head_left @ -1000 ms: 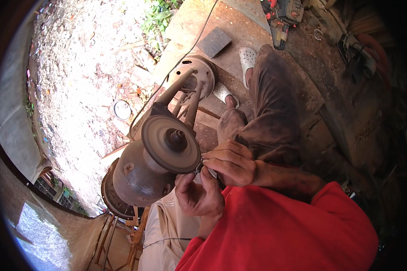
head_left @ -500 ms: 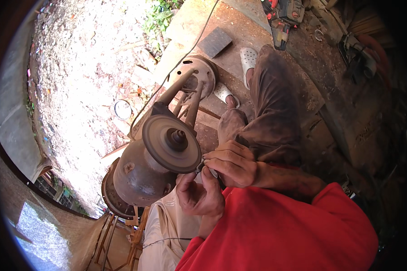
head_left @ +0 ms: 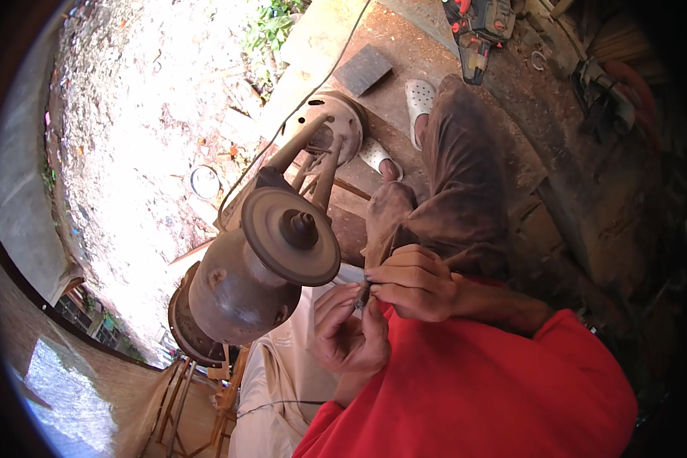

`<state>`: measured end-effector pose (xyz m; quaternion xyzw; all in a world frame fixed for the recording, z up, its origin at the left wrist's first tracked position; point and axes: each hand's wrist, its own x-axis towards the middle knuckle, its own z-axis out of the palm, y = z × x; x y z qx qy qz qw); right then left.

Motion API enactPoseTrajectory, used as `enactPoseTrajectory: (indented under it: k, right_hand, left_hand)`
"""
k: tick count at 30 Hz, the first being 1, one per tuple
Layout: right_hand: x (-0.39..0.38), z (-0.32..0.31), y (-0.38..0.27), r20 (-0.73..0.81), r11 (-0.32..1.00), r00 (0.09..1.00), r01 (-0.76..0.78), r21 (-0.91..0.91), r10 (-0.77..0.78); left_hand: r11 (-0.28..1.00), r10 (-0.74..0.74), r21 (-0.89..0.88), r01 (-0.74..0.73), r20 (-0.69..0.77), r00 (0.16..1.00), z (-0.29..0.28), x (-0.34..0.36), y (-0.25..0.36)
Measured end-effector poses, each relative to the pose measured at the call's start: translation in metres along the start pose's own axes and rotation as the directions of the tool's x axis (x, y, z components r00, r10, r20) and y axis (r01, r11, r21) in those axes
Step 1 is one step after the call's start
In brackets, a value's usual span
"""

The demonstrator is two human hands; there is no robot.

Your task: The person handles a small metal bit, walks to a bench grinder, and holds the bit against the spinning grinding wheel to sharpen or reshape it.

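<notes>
A grinding wheel on a rounded dark motor stands to my left, carried on a metal stand. Just right of the wheel's edge and apart from it, both hands meet over a small dark piece, its kind too small to make out. My left hand pinches it from the near side with thumb and fingers. My right hand, fingers bent and close together, grips its other end. The fingers hide part of it.
Round metal base of the stand rests on the dusty floor, beside my feet in white clogs. A cable runs past it. Farther off are a flat dark block and a red and black power tool.
Both hands have drawn back from the wheel's edge, to the right and slightly nearer me, with the small dark piece still between them. More of the piece shows now.
</notes>
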<state>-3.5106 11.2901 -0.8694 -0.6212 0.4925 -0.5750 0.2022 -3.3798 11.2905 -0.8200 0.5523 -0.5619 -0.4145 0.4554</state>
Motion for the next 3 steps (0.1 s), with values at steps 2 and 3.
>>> enactPoseTrajectory:
  k: [2,3]
  right_hand:
    - [0.0020,-0.0135,-0.0020,0.097,0.995,0.992,0.089,-0.036,-0.085]
    - [0.0018,-0.0170,-0.0018,0.090,0.994,0.991,0.104,-0.022,-0.102]
  left_hand:
    - [0.999,0.039,-0.011,-0.038,0.033,0.999,-0.0010,-0.0037,0.0019]
    - [0.996,0.083,-0.027,-0.082,0.071,0.994,-0.0005,-0.0020,0.0044]
